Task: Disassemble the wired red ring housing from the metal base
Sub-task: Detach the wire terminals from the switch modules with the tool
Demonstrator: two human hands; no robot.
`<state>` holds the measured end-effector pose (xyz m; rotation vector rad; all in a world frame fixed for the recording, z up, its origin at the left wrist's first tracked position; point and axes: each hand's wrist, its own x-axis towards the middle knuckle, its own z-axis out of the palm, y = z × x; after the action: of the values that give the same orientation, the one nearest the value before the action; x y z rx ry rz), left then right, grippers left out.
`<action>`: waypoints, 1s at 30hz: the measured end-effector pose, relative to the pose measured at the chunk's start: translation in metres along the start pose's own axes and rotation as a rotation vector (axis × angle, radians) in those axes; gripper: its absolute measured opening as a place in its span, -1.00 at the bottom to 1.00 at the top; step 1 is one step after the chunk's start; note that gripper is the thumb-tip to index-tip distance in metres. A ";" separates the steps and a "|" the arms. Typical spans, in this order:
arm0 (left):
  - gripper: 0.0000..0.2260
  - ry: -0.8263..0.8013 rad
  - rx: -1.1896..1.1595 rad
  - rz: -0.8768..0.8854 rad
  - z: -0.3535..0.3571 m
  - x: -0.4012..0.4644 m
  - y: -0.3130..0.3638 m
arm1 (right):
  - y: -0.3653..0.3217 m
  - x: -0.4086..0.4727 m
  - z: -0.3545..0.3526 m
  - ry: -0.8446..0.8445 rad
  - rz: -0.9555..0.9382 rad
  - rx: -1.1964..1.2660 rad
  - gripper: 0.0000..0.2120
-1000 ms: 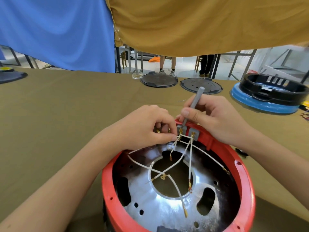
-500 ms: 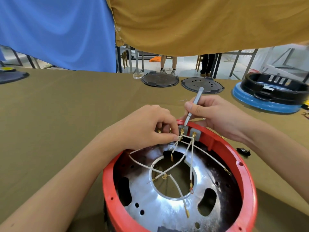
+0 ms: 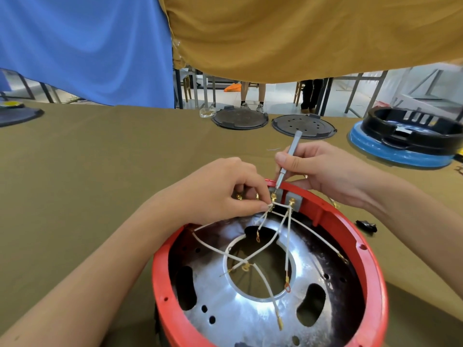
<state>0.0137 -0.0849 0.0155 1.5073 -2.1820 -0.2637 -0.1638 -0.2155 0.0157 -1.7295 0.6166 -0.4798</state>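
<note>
Red ring (image 3: 370, 266) sitting on the counter (image 3: 100, 171) at the near edge, right in front, wrapped around the shiny metal base (image 3: 250, 314) with its round middle hole and several smaller cut-outs. White wires (image 3: 288, 236) strung across the base, fanning from two small grey blocks (image 3: 292, 203) on the far inner wall of the ring, most ending loose in little brass lugs.

Left hand (image 3: 220, 189) curled at the far rim, fingers (image 3: 253, 204) pinching the bunch of wires just beside the left grey block. Right hand (image 3: 325, 171) on the far side of the rim, thumb and fingers closed round a thin grey screwdriver (image 3: 288, 159), held steeply tilted, tip down at the brass screw on the left block. Whether the tip is seated in the screw head: cannot tell.

Farther back on the counter: two dark round lids (image 3: 239, 118) side by side, and to the right a blue disc (image 3: 395, 151) carrying a black ring (image 3: 413, 128). Small black piece (image 3: 366, 225) lying just beside the red ring on the right. Blue cloth (image 3: 82, 46) and mustard cloth (image 3: 300, 33) hanging overhead along the far side.
</note>
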 end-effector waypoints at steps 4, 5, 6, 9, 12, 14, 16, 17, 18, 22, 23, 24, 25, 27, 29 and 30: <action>-0.97 -0.002 -0.013 -0.002 0.000 0.000 -0.001 | 0.002 0.003 -0.003 -0.074 0.051 0.050 -0.73; -0.97 -0.006 -0.015 -0.003 0.000 0.001 -0.002 | 0.002 0.002 -0.003 -0.091 0.054 0.074 -0.74; -0.96 -0.007 -0.017 -0.003 0.000 0.000 -0.002 | 0.003 0.002 -0.004 -0.098 0.049 0.093 -0.74; -0.97 -0.001 -0.020 -0.004 0.000 0.000 -0.003 | 0.001 -0.002 -0.004 -0.038 -0.049 -0.021 -0.68; -0.97 0.006 -0.030 0.001 0.001 0.000 -0.002 | -0.006 -0.007 -0.001 0.041 -0.233 -0.252 -0.73; -0.97 0.010 -0.031 0.001 0.001 0.000 -0.002 | -0.011 -0.012 0.002 0.039 -0.357 -0.373 -0.75; -0.97 0.011 -0.035 -0.001 0.001 0.000 -0.003 | -0.014 -0.015 0.006 0.030 -0.471 -0.519 -0.76; -0.97 0.010 -0.037 0.001 0.000 0.000 -0.003 | -0.015 -0.016 0.007 0.024 -0.511 -0.578 -0.76; -0.97 0.010 -0.038 0.004 0.000 0.000 -0.003 | -0.017 -0.017 0.009 0.014 -0.531 -0.618 -0.75; -0.97 0.010 -0.048 0.009 0.001 0.000 -0.002 | -0.022 -0.012 0.012 -0.005 -0.490 -0.661 -0.81; -0.97 0.012 -0.057 0.011 0.001 0.000 -0.002 | -0.023 -0.009 0.013 -0.007 -0.477 -0.672 -0.82; -0.97 0.015 -0.069 0.013 0.001 0.000 -0.003 | -0.022 -0.007 0.013 -0.015 -0.459 -0.670 -0.83; -0.98 0.015 -0.081 0.014 0.001 0.000 -0.003 | -0.022 -0.004 0.012 -0.029 -0.426 -0.633 -0.83; -0.98 -0.001 -0.087 0.007 0.001 0.000 -0.003 | -0.020 -0.003 0.009 -0.049 -0.306 -0.460 -0.81; -0.99 -0.025 -0.086 0.004 0.000 0.000 -0.004 | -0.017 -0.002 0.004 -0.047 -0.190 -0.322 -0.78; -0.99 -0.034 -0.088 0.005 0.000 0.001 -0.004 | -0.015 -0.001 0.001 -0.056 -0.151 -0.283 -0.76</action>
<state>0.0169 -0.0868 0.0142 1.4589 -2.1709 -0.3810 -0.1618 -0.2109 0.0296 -2.0622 0.5352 -0.4638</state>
